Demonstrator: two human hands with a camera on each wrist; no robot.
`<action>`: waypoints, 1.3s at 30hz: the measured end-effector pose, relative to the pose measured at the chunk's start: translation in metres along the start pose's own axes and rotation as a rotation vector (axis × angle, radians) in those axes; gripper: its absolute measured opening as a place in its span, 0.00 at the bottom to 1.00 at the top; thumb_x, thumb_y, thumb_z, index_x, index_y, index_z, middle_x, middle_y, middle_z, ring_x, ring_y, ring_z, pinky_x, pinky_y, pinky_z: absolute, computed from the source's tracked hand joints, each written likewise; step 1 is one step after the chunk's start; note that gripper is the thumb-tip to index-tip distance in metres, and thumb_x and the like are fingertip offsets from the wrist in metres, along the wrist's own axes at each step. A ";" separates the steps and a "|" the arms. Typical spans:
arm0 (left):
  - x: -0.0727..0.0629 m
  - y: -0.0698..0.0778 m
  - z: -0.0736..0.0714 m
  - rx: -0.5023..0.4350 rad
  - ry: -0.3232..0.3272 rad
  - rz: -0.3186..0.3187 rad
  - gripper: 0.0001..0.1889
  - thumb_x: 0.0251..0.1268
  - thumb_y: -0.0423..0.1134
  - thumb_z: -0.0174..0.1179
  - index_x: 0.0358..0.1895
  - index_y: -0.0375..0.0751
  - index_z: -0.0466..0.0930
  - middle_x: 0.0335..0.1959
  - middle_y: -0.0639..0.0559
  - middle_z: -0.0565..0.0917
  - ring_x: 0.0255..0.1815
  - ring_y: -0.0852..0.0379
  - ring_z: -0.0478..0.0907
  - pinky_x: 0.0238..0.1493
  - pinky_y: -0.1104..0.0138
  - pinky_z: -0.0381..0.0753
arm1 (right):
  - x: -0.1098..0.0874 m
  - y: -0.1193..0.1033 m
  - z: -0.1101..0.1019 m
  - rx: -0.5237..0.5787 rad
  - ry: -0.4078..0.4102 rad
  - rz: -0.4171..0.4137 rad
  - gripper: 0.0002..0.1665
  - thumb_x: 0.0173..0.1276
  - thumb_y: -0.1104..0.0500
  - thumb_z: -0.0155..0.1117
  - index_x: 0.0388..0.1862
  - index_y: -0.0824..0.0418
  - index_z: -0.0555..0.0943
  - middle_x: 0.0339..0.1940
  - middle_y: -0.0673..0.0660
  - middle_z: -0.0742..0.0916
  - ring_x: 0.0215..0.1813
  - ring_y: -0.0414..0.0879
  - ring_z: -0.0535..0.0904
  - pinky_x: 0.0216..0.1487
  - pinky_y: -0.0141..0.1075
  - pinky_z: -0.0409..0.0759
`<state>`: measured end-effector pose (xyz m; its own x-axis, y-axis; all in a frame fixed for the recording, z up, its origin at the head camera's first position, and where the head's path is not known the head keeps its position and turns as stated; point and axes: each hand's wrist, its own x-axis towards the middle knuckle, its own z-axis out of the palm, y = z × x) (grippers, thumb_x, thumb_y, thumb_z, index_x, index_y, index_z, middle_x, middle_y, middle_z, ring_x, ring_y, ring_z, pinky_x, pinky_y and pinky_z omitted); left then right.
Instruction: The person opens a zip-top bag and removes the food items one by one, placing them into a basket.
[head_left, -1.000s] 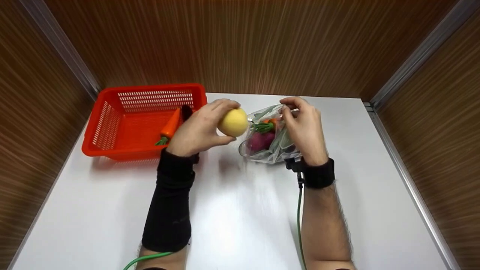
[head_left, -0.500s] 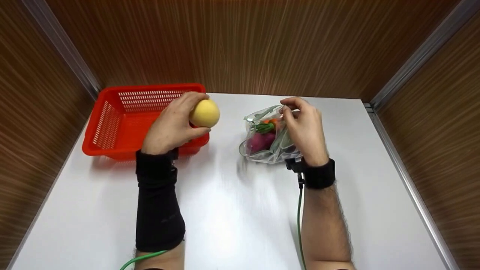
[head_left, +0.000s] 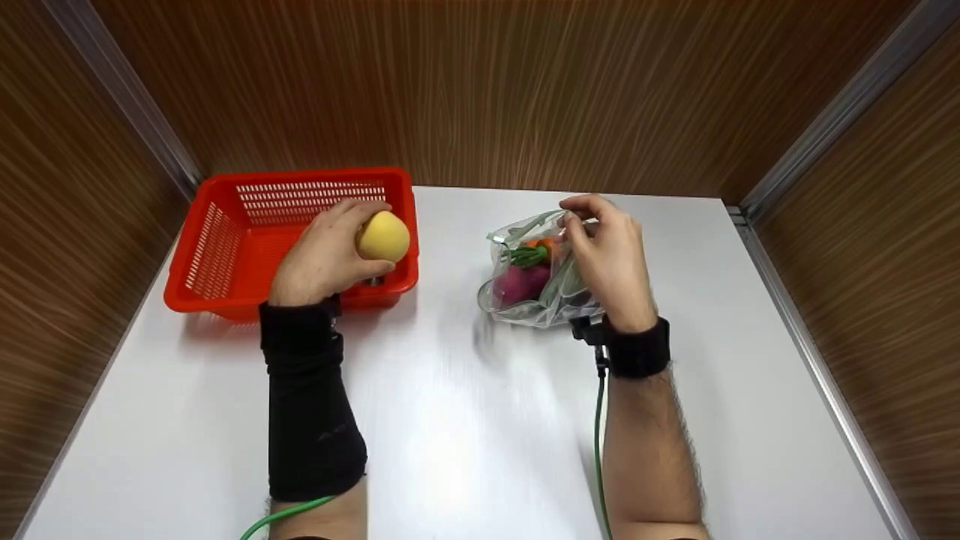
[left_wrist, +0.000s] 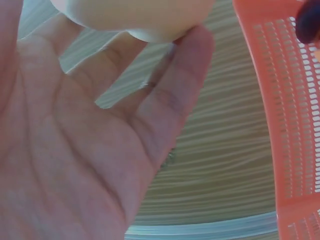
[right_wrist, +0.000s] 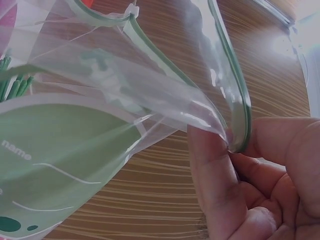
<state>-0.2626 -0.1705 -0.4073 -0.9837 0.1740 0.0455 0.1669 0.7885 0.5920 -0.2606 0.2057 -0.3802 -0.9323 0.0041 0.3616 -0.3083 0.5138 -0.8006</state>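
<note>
Presently, my left hand (head_left: 319, 255) holds a round yellow fruit (head_left: 385, 236), thumb and fingers clamped on it, near the right end of the red perforated basket (head_left: 225, 304). My right hand (head_left: 611, 262) pinches the edge of a clear, green-trimmed zip bag (right_wrist: 75, 155) containing a purple item (head_left: 521, 283) and an orange, green-stemmed vegetable (head_left: 543, 245).

The head camera looks forward and down from above both grips, far enough back to take in the bare left hand (head_left: 322, 259) and bare right hand (head_left: 615, 262). The left wrist camera, very near, faces across the palm; it shares with the head view the round yellow fruit (head_left: 384, 237) in that grip and the red perforated plastic basket (head_left: 178, 289) near it. The right wrist camera closely faces the pinched, clear, green-trimmed plastic bag (right_wrist: 65, 155), which the head view shares.
</note>
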 end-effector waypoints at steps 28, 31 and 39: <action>0.003 -0.032 0.002 0.058 -0.142 -0.269 0.25 0.83 0.39 0.68 0.77 0.40 0.86 0.70 0.32 0.83 0.64 0.36 0.77 0.71 0.40 0.84 | 0.001 -0.002 0.001 -0.020 -0.034 0.002 0.17 0.90 0.69 0.58 0.64 0.72 0.90 0.49 0.67 0.94 0.38 0.42 0.93 0.34 0.20 0.84; 0.003 -0.032 0.003 0.083 -0.145 -0.264 0.24 0.83 0.41 0.69 0.76 0.41 0.88 0.68 0.33 0.81 0.61 0.38 0.74 0.68 0.41 0.82 | 0.001 -0.002 0.001 -0.024 -0.040 0.005 0.17 0.90 0.69 0.58 0.64 0.72 0.90 0.49 0.66 0.94 0.39 0.43 0.94 0.34 0.20 0.85; 0.004 -0.031 0.004 0.086 -0.138 -0.273 0.23 0.86 0.44 0.69 0.76 0.43 0.88 0.69 0.33 0.81 0.64 0.36 0.74 0.70 0.39 0.81 | 0.001 -0.001 0.001 -0.027 -0.037 0.003 0.17 0.89 0.69 0.58 0.64 0.71 0.91 0.50 0.67 0.94 0.39 0.42 0.94 0.35 0.20 0.85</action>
<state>-0.2713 -0.1917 -0.4283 -0.9755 0.0235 -0.2189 -0.0907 0.8631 0.4968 -0.2615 0.2047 -0.3791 -0.9397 -0.0264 0.3411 -0.3011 0.5369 -0.7881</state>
